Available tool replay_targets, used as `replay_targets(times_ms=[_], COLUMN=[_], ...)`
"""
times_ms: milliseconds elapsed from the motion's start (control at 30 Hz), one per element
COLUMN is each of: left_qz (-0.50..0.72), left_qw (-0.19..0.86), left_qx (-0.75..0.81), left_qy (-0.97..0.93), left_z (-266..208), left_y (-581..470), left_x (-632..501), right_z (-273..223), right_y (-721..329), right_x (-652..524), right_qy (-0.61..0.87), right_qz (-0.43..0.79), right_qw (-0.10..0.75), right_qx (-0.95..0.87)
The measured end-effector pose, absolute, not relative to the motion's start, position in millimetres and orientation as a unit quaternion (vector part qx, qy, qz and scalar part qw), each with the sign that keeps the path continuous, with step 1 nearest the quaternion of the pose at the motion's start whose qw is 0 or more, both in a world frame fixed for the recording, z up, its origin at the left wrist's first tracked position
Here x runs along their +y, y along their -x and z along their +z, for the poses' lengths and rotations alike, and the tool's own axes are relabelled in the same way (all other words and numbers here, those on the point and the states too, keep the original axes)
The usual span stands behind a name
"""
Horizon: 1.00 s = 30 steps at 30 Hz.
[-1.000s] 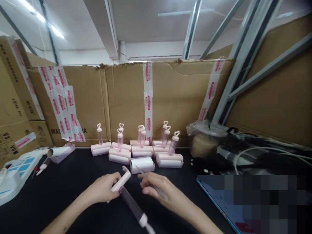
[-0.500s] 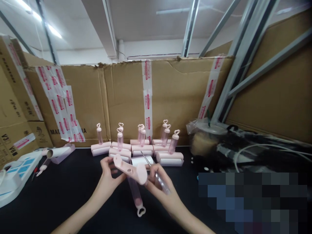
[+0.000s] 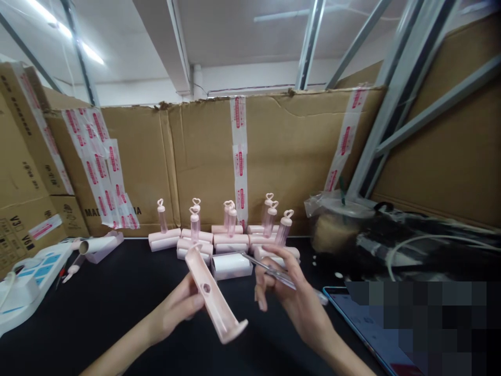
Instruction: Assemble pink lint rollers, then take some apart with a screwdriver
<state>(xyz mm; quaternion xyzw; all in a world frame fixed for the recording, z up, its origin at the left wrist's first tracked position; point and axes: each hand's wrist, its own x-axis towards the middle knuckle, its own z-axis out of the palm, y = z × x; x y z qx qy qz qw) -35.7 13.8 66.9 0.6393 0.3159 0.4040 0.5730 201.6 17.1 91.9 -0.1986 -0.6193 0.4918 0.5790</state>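
My left hand (image 3: 178,309) is closed around a pink lint roller frame (image 3: 216,300), a trough-shaped piece with rounded end plates and a hole in its middle. The frame is tilted, its hollow side facing me; its handle is not visible now. My right hand (image 3: 299,295) holds a thin screwdriver (image 3: 271,268) with a clear handle, its shaft pointing left and away, apart from the frame. Just beyond the hands lies a white adhesive roll (image 3: 232,265) on the black table.
Several pink lint rollers (image 3: 230,243) with upright heart-ended handles stand along the cardboard wall (image 3: 203,156). Left are a power strip (image 3: 43,277) and a loose roll with a lilac piece (image 3: 105,246). A bagged drink cup (image 3: 336,224), cables and a phone (image 3: 352,313) are at right.
My right hand and the screwdriver have moved right, away from the frame. My left hand has turned the frame steeper, so its hollow side shows and its handle has gone out of sight.
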Motion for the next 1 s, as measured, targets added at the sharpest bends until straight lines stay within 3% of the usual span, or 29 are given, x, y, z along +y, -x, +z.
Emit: replay_targets(times_ms=[133, 367, 633, 867, 1000], left_qz=[0.319, 0.286, 0.29, 0.45, 0.388], left_qw=[0.431, 0.359, 0.364, 0.407, 0.464], left_qx=[0.355, 0.307, 0.32, 0.338, 0.292], left_qy=[-0.765, -0.834, -0.825, -0.719, -0.741], left_z=[67.6, 59.1, 55.8, 38.5, 57.4], left_y=[40.8, 37.8, 37.7, 29.4, 33.6], left_x=[12.2, 14.2, 13.3, 26.6, 18.4], right_z=[97.6, 90.5, 89.8, 86.3, 83.7], right_y=[-209.9, -196.4, -199.9, -205.8, -197.1], right_x=[12.2, 6.5, 5.9, 3.9, 4.0], right_qy=[0.198, 0.286, 0.291, 0.261, 0.294], right_qz=[0.527, 0.532, 0.485, 0.459, 0.481], right_qw=[0.52, 0.433, 0.463, 0.53, 0.499], right_qx=[-0.642, -0.668, -0.682, -0.664, -0.658])
